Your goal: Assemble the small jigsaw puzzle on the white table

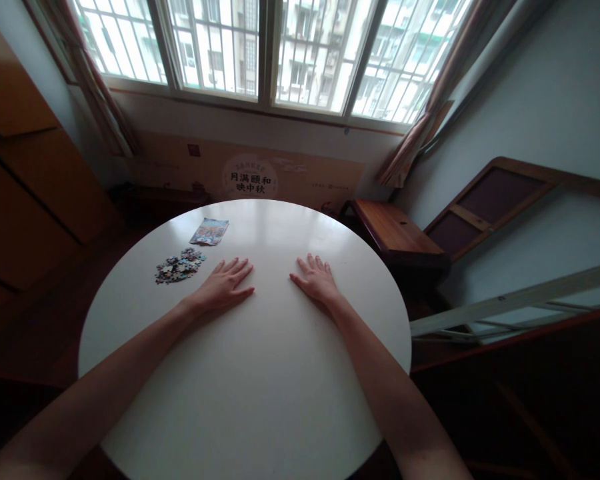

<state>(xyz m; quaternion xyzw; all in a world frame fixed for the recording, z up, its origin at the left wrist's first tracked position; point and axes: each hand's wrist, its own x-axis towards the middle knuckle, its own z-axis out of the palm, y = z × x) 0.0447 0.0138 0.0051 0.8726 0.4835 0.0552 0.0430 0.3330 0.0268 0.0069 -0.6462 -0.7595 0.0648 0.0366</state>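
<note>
My left hand [225, 283] lies palm down on the round white table [250, 387], its fingers spread and holding nothing. Just left of it is a loose heap of small jigsaw puzzle pieces [179, 267], mostly blue, white and brown. Behind the heap lies a flat picture sheet or packet [210, 231] with a bluish printed scene; which of the two I cannot tell. My right hand [316, 278] rests flat on the right part of the tabletop, fingers apart, with nothing in it. A gap of bare tabletop separates the two hands.
A wooden bench [397, 227] stands beyond the table's right edge, near a framed wooden panel [495, 193] against the wall. Wooden cabinets [25, 193] are on the left. Behind the table, a printed banner [180, 160] hangs under the barred window [265, 53].
</note>
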